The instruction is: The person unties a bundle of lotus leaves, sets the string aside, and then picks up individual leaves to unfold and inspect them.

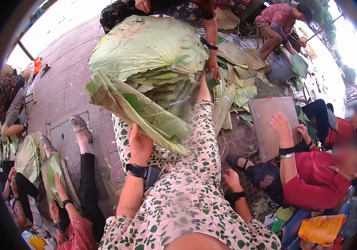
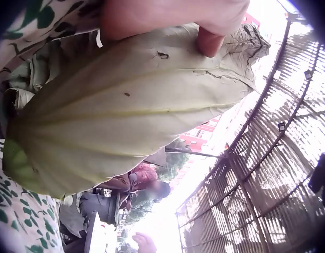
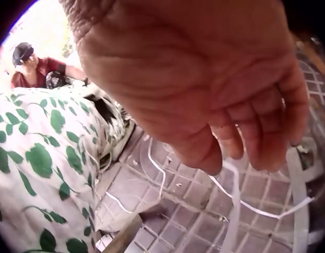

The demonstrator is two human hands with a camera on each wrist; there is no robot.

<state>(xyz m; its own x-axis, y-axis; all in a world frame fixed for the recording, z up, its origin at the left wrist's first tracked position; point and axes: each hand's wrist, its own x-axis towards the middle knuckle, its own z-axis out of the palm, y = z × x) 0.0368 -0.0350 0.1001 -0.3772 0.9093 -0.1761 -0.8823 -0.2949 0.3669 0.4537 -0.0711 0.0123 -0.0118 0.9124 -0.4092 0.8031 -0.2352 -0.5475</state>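
Observation:
The left hand (image 1: pixel 140 145) holds folded dried lotus leaves (image 1: pixel 145 112) above the lap, fingers at the lower edge. In the left wrist view, a fingertip (image 2: pixel 210 42) presses against the pale, veined leaf surface (image 2: pixel 125 110), which has small dark holes. Beyond them, a large stack of lotus leaves (image 1: pixel 145 46) lies before the wearer's knees. The right hand (image 1: pixel 231 179) hangs low beside the right thigh, its fingers loosely bent. Pale flat strips (image 3: pixel 233 195) show right by its fingertips in the right wrist view, over the paving.
Opposite, another person's hand (image 1: pixel 214 68) reaches to the stack's edge. A person in red at right holds a flat translucent board (image 1: pixel 272 129). More leaves (image 1: pixel 237 96) and a grey bucket (image 1: pixel 280 66) stand at the upper right. Other seated people handle leaves at left.

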